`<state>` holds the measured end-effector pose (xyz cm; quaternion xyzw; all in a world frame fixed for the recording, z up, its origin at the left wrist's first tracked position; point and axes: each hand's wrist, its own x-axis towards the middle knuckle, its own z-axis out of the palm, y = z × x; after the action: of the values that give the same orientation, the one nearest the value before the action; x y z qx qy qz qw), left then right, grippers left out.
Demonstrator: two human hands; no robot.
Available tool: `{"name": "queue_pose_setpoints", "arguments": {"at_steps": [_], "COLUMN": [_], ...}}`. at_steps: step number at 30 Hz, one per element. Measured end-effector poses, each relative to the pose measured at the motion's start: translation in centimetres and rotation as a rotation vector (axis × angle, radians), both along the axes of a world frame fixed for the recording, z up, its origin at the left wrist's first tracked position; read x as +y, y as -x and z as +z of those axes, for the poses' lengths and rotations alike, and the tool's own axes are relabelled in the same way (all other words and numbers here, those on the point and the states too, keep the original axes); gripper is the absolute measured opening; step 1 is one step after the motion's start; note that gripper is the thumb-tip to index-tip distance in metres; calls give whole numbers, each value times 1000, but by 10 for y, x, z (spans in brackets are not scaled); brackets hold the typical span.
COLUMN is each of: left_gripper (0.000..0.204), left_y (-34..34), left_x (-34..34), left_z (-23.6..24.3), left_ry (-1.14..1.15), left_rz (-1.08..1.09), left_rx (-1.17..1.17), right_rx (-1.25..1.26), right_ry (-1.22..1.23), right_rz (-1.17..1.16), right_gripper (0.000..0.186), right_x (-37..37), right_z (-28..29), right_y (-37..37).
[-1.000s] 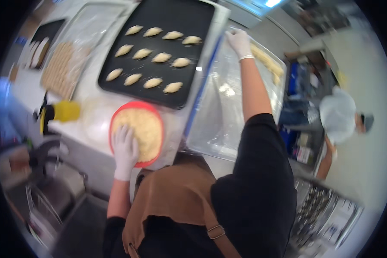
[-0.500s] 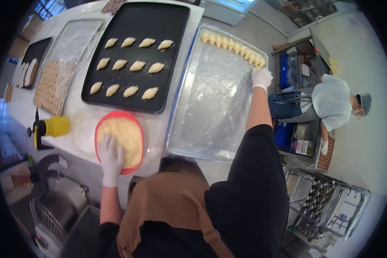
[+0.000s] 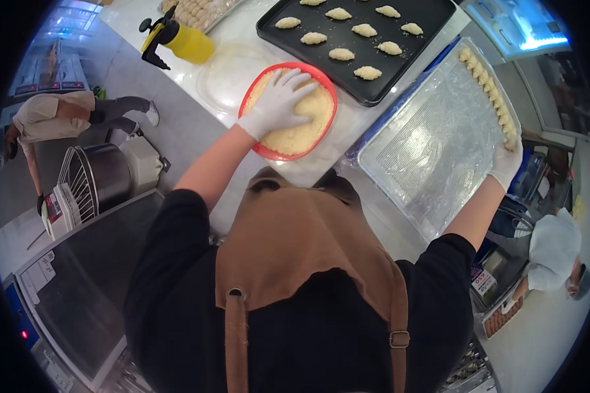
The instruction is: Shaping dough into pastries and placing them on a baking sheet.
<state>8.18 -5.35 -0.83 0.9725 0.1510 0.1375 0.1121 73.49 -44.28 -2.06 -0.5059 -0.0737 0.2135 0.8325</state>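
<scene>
Your left hand (image 3: pixel 278 101) lies in the red bowl (image 3: pixel 334 108), fingers spread over pale crumbs (image 3: pixel 301 136). Right of that bowl, on the lined tray (image 3: pixel 413 150), the row of dough pieces (image 3: pixel 488 88) slants lengthwise, its near end pointing toward your right hand (image 3: pixel 507 162); whether those fingers grip the last piece, I cannot tell.

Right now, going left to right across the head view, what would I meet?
A co-worker's beige top, a yellow spray bottle, the red bowl, the plastic-lined tray, then another co-worker's pale shirt.
</scene>
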Motion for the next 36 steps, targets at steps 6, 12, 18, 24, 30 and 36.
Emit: {"name": "queue_pose_setpoints", "arguments": {"at_steps": [6, 12, 18, 24, 30, 36], "left_gripper": [58, 41, 36, 36, 36, 34], "left_y": [12, 45, 62, 68, 65, 67], "left_x": [-2, -18, -22, -22, -20, -25], "left_z": [3, 23, 12, 9, 6, 11], "left_ry": [158, 621, 832, 731, 720, 737], "left_rz": [49, 94, 298, 283, 258, 291], "left_rx": [98, -196, -578, -691, -715, -731], "right_rx": [384, 99, -1085, -1915, -1876, -1786], "right_ry": [-283, 269, 658, 688, 596, 904], "right_rz": [688, 790, 617, 234, 380, 520], "right_gripper": [43, 41, 41, 41, 41, 40], "right_x": [141, 235, 267, 239, 264, 267], "right_z": [77, 98, 45, 60, 39, 38], "right_y": [247, 444, 537, 558, 565, 567]}}
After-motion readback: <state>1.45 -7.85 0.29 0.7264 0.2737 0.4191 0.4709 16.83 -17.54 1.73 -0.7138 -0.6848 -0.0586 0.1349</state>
